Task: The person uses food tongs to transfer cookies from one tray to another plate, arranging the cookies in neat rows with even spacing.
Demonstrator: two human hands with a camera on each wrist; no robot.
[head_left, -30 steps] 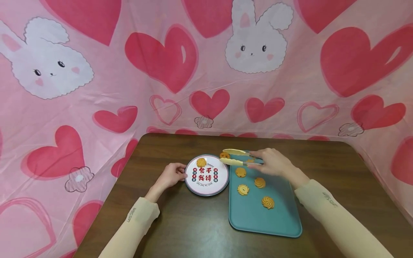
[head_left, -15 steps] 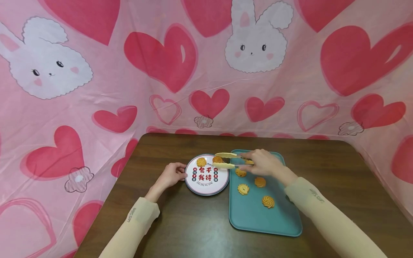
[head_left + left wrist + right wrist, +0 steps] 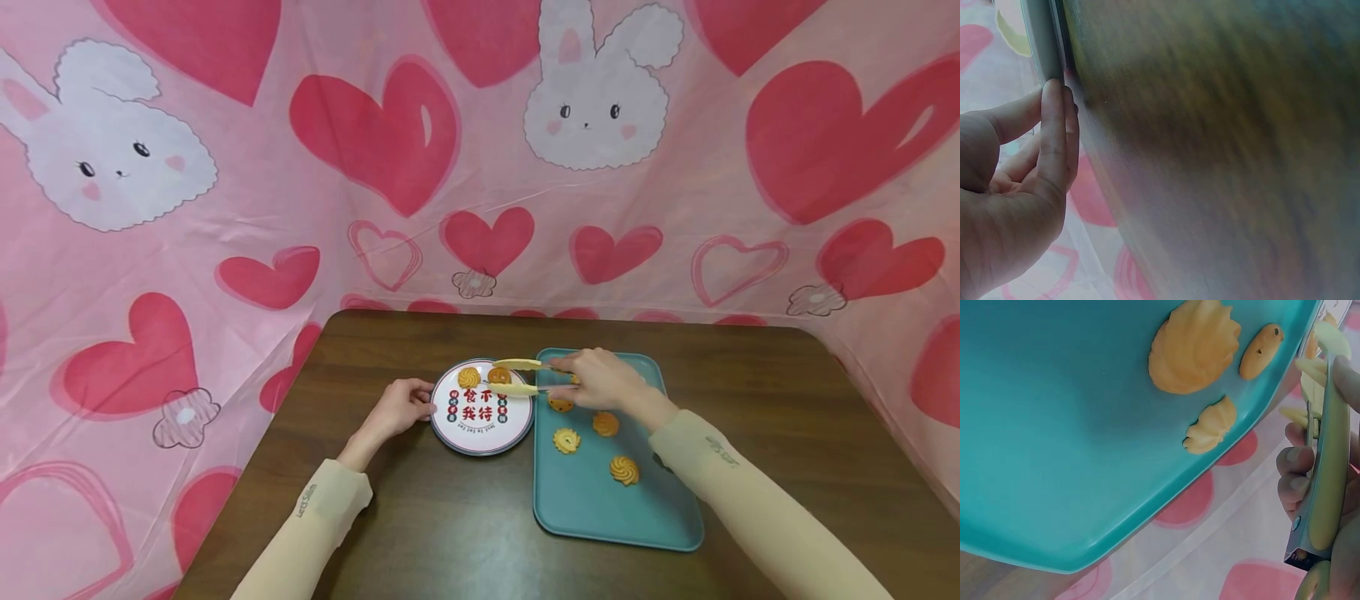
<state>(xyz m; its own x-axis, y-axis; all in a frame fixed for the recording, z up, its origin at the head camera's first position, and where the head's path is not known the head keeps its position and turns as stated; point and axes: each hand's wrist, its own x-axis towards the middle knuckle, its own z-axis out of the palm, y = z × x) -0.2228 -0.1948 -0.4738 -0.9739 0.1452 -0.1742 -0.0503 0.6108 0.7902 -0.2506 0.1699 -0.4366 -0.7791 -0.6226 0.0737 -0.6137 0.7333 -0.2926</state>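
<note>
My left hand [image 3: 405,406] pinches the left rim of a round white plate [image 3: 450,433] with red printed characters; the left wrist view shows thumb and fingers at the plate's edge [image 3: 1044,44]. In my right hand [image 3: 603,379] are tongs [image 3: 517,389] with pale yellow tips, also seen in the right wrist view as a metal and yellow handle [image 3: 1335,469]. Their tips lie on either side of a brown cookie with holes [image 3: 498,376] over the plate's back right. Left of it, a swirled cookie [image 3: 469,377] lies on the plate.
A teal tray [image 3: 615,521] stands right beside the plate. Several cookies lie on it, among them a swirled one [image 3: 624,471], a round ridged one [image 3: 606,424] and a pale-centred one [image 3: 567,441]. A heart-patterned pink cloth [image 3: 480,167] hangs behind the wooden table [image 3: 435,533].
My right hand has moved left with the tongs, bringing the brown cookie from the tray's back left edge over the plate. The left hand has stayed at the plate's rim.
</note>
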